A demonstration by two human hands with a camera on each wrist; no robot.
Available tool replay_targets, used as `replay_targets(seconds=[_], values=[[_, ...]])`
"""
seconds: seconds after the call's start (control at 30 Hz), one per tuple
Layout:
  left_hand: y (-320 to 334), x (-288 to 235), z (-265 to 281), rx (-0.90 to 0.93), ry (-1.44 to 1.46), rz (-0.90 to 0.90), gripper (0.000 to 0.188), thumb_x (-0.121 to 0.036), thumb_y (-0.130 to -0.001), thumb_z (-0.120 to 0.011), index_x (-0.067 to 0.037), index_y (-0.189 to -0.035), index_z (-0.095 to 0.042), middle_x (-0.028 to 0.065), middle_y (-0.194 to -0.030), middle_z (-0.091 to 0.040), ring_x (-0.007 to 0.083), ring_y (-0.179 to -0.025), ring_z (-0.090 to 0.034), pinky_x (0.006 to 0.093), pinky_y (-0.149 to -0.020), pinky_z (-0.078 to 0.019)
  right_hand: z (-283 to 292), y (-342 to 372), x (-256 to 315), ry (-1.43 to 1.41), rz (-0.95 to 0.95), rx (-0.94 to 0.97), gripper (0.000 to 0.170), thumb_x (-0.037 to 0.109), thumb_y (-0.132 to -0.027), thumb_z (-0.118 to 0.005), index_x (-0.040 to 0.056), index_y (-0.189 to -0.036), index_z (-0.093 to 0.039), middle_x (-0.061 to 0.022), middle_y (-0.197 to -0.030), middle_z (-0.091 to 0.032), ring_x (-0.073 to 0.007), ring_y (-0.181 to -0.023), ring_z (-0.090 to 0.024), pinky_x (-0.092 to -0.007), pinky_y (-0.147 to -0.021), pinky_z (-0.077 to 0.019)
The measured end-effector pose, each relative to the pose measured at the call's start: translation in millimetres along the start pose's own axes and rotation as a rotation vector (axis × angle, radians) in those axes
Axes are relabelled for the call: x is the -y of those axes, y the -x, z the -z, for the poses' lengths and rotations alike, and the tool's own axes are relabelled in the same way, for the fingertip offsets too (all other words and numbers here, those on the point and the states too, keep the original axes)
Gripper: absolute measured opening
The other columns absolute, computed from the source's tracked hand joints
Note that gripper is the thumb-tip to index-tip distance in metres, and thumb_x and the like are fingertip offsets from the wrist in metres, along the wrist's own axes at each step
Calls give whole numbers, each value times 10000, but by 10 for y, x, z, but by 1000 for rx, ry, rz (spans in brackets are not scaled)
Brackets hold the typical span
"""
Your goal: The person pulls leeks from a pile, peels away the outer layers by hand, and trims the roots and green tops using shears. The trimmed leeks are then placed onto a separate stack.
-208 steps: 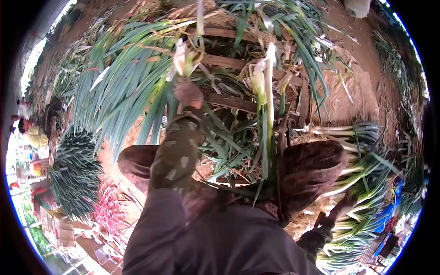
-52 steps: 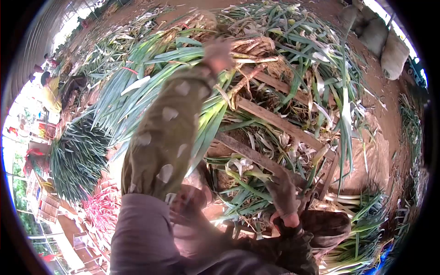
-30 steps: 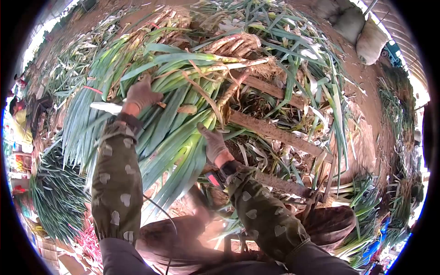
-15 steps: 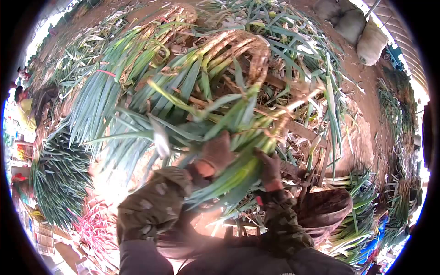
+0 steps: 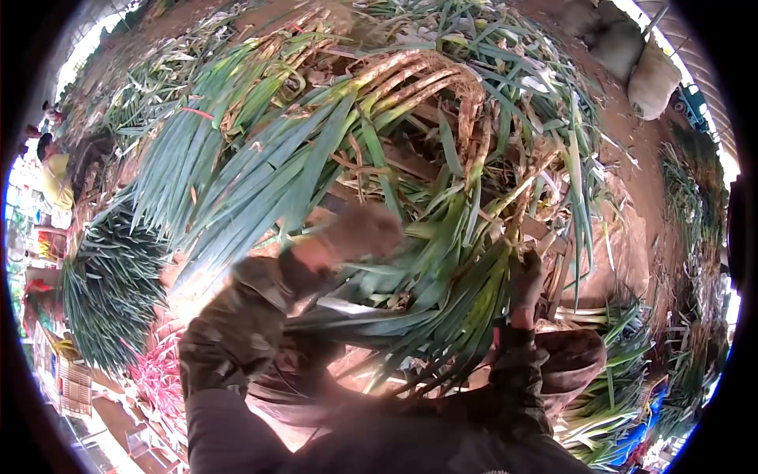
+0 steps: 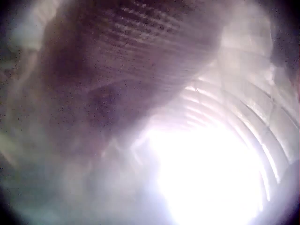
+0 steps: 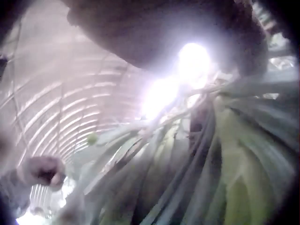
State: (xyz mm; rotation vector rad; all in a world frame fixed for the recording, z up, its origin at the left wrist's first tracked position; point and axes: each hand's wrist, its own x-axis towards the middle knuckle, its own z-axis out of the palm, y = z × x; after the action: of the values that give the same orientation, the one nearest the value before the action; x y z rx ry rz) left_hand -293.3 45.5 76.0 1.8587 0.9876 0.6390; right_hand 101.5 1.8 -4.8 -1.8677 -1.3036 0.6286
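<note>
My gloved right hand [image 5: 525, 278] grips a bunch of large green onions [image 5: 482, 272] near the right knee. Their long leaves hang left and down over the lap. In the right wrist view the leaves [image 7: 234, 154] fan out below the dark underside of that hand [image 7: 164, 33]. My gloved left hand [image 5: 359, 231], blurred, is over the loose leaves left of the bunch; I cannot tell how its fingers lie. It shows small at the lower left of the right wrist view. A larger heap of green onions [image 5: 292, 174], roots up and right, lies just beyond.
A wooden frame [image 5: 410, 162] shows under the heap, amid leaf scraps. Trimmed green onions [image 5: 624, 347] lie at the right, a dense bundle [image 5: 114, 288] at the left by red-pink strings [image 5: 162, 363]. Sacks [image 5: 654, 83] stand back right; another person [image 5: 55, 178] is far left.
Both hands drew green onions from the heap toward the body. Since half a second ago, the right hand has moved right and slightly up with the bunch; the left has shifted slightly left and up.
</note>
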Motion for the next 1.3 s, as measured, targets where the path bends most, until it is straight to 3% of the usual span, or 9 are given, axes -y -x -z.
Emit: replay_targets(seconds=[0.1,0.2,0.3,0.53,0.87,1.0,1.17,1.23,1.3], values=[[-125,578,1121,-632,-717,412,409,-437,-766,-743,-102,-994,-688,148,-950,-693,326,-881,-675,433,-767,-529,-192,311,362,66,269,-135,648,176,-804,-811,-19,-1348,-517,-180,-1274,-620,-315,-1154,-610,-385,-998,-489],[14,1318,1783,-550,-1113,673,964,-585,-724,-756,-12,-1420,-415,309,-1341,-527,438,-1199,-561,461,-1002,-435,-294,634,1025,187,531,53,790,100,-740,-841,-5,-1416,-445,-190,-1301,-602,-324,-1156,-614,-386,-994,-483],[43,2011,1892,-575,-1160,589,1027,-608,-727,-745,12,-1453,-366,295,-1309,-572,420,-1198,-576,457,-1058,-391,-600,703,1005,-97,190,323,930,251,-702,-882,-31,-1437,-388,-245,-1299,-568,-374,-1217,-548,-428,-1039,-438],[-23,1442,1421,-411,-749,654,723,-443,-734,-715,6,-1271,-534,251,-1058,-686,390,-1003,-667,462,-889,-514,-650,694,696,-15,138,332,852,258,-709,-870,-29,-1385,-438,-234,-1198,-601,-407,-1054,-604,-431,-909,-507],[250,95,-641,-311,-700,213,554,-252,-727,-701,-5,-1187,-517,209,-852,-672,401,-797,-677,491,-743,-539,123,794,318,339,333,-136,608,251,-803,-794,15,-1304,-543,-196,-1209,-645,-365,-1103,-635,-434,-926,-504],[323,43,-252,-411,-434,295,551,-240,-707,-737,-33,-1178,-541,226,-925,-681,420,-833,-673,447,-814,-545,235,559,57,353,-112,82,614,339,-793,-800,30,-1264,-555,-208,-1082,-692,-394,-1013,-663,-431,-856,-527],[369,902,817,-677,75,386,668,-202,-522,-882,57,-1075,-611,129,-913,-668,212,-788,-634,345,-720,-534,-22,472,-145,205,-10,50,706,386,-751,-824,42,-1293,-528,-197,-1075,-701,-361,-989,-684,-436,-861,-529],[454,1801,1171,-751,5,490,647,-191,-554,-868,62,-1089,-606,165,-962,-677,250,-839,-650,369,-763,-531,-6,441,-68,243,-86,103,706,363,-736,-828,50,-1295,-530,-189,-1068,-703,-356,-985,-686,-431,-863,-530],[442,1277,1009,-810,-283,648,660,-199,-591,-848,60,-1139,-588,199,-999,-678,303,-897,-660,399,-815,-526,-55,509,-25,205,-95,105,677,309,-712,-828,62,-1275,-546,-172,-1059,-707,-342,-966,-693,-412,-841,-541]])
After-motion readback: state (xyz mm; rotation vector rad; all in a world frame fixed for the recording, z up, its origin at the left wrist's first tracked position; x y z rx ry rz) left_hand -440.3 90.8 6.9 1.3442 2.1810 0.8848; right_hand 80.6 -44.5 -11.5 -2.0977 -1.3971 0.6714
